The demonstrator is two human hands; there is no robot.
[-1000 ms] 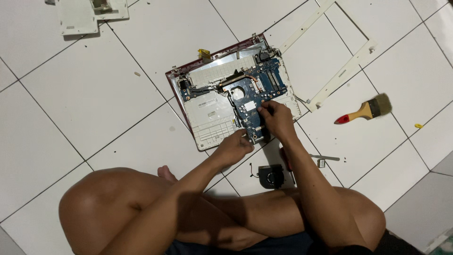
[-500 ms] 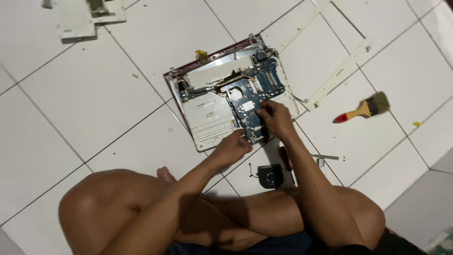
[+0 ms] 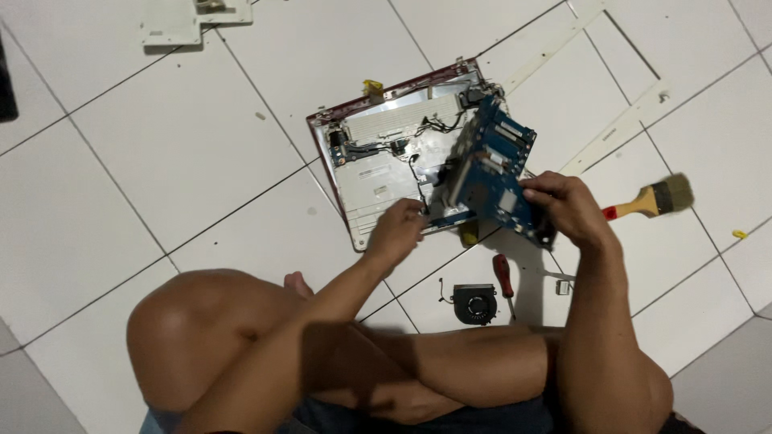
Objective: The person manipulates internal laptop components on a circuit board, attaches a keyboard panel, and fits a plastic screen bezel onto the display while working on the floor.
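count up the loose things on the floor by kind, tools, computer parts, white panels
Tools: 2, paintbrush, red-handled screwdriver
Computer parts: 3, laptop base, blue circuit board in the right hand, fan
White panels: 2, frame, panel
Total: 7

Even, fairly bright overhead light, soft shadows, dark foreground, slight motion blur.

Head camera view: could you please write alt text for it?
A seated person's right hand tilts a blue circuit board up out of an opened laptop shell on white tiles, while the left hand rests on the shell's edge.
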